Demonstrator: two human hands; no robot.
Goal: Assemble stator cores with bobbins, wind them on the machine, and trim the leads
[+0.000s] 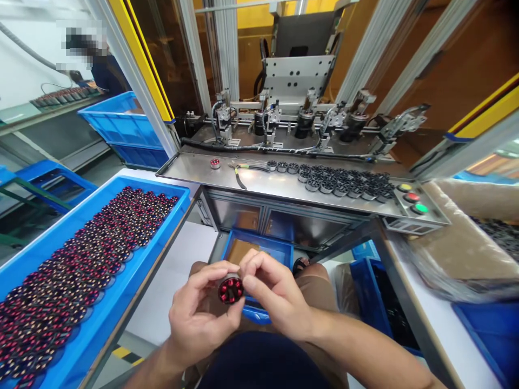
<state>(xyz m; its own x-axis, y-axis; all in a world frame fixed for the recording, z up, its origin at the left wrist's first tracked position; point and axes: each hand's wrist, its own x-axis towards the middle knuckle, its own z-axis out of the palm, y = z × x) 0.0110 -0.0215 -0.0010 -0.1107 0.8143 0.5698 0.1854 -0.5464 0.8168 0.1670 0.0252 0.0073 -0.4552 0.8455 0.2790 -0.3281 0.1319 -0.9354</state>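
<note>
A small round motor part with red copper windings (231,289) sits between both of my hands, low in the middle of the view, above my lap. My left hand (198,316) curls round it from the left and below. My right hand (275,297) pinches its top right edge with fingertips. A blue tray (133,281) at my left holds several of the same red wound parts in rows. On the steel shelf (259,181) ahead lie several black round parts (344,182), one red wound part (215,163) and pliers (243,170).
Behind the shelf stands an assembly machine (300,113) with fixtures and cables. Three buttons, yellow, red and green (411,197), sit at the shelf's right end. A small blue bin (259,254) is below it. Blue crates (121,127) and another person stand far left.
</note>
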